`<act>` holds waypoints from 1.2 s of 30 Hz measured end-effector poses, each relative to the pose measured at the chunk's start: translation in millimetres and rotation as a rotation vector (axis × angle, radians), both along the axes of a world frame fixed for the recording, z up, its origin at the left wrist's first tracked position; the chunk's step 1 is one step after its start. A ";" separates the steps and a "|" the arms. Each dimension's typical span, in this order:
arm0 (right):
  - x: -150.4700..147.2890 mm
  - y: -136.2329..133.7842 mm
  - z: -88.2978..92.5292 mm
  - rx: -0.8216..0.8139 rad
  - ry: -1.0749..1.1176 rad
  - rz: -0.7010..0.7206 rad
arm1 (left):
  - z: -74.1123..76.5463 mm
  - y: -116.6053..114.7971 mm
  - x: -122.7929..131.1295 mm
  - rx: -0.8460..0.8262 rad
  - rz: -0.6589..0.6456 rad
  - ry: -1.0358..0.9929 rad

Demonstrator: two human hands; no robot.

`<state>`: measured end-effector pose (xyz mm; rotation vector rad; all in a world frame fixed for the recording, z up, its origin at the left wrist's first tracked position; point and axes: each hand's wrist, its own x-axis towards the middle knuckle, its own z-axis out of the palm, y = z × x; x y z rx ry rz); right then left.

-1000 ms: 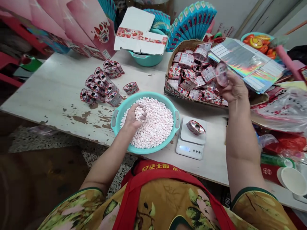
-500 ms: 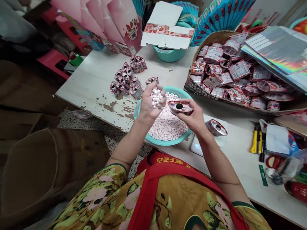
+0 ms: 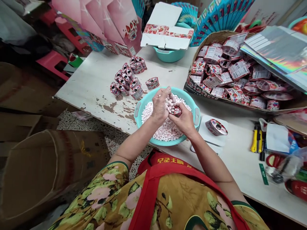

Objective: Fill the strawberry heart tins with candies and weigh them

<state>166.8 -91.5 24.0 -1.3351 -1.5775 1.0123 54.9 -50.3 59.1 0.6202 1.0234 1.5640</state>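
A teal basin (image 3: 141, 109) full of small pink and white candies (image 3: 165, 131) stands at the table's near edge. Both hands are together over it. My right hand (image 3: 184, 120) is closed round a small strawberry-print container (image 3: 177, 111), tilted toward the left. My left hand (image 3: 161, 103) is cupped on a handful of candies, its fingertips pressed against the container's opening. Another such container (image 3: 215, 126) lies on the white scale (image 3: 209, 134) just right of the basin.
Several filled containers (image 3: 128, 81) cluster on the table left of the basin. A cardboard box (image 3: 236, 78) of empty ones sits at right, holographic sheets (image 3: 275, 48) over it. Pens and cutters (image 3: 257, 145) lie at right. A second teal basin (image 3: 168, 54) with a flat carton stands behind.
My left hand rose from the basin with a handful of candies. My right hand brought a container from the box; both hands have now met low over the basin.
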 end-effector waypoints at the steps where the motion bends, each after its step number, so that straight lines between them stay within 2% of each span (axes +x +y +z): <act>1: 0.6 0.6 -0.4 0.000 0.005 0.005 | 1.1 0.1 0.5 -0.006 -0.009 0.003; 5: 2.3 3.2 -2.5 -0.028 0.038 -0.003 | 5.6 0.7 2.1 -0.054 0.015 0.051; 8: 2.7 4.2 -4.3 -0.088 0.071 -0.011 | 6.7 2.1 1.9 -0.082 -0.023 0.064; 14: 1.6 1.2 -4.2 -0.063 0.044 0.017 | -0.4 8.7 1.3 -0.050 -0.058 0.050; 18: 4.8 0.2 -2.9 -0.108 0.091 -0.008 | -3.2 7.3 2.9 -0.028 -0.135 0.047; 23: 5.6 -0.3 -1.5 -0.112 0.133 0.001 | 3.9 2.7 8.4 -0.047 -0.087 0.110; 30: 5.6 -0.1 -3.3 -0.103 0.149 0.010 | 15.5 0.1 13.0 -0.073 -0.115 0.150; 36: 6.9 -0.3 -4.3 -0.060 0.199 0.007 | 18.3 0.2 17.2 -0.086 -0.119 0.134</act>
